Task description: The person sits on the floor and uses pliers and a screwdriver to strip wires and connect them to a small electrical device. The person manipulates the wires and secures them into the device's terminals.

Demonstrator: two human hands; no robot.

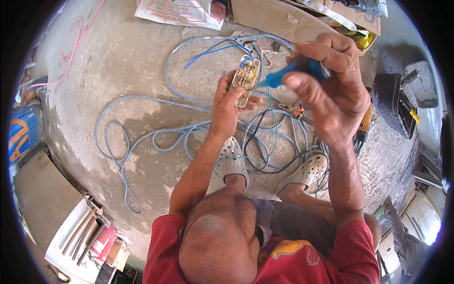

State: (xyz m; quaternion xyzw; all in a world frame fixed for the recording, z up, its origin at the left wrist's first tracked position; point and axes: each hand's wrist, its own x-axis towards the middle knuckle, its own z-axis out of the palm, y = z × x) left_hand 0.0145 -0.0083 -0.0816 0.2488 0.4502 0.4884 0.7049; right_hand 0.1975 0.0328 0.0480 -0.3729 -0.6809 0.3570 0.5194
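Above looped gray-blue cable [142, 96]: opened outlet strip [247, 78], gripped betw. thumb & fingers of L hand [227, 106]. R hand [338, 90], over cable's R side, fingers curled round blue screwdriver [280, 76], blurred; can't tell if tip touches strip.

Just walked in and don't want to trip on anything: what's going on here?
The person's left hand holds an opened socket strip with blue wires at one end. The right hand grips a screwdriver, its tip close to the strip; whether it touches is unclear. Blue cord lies in loops on the floor.
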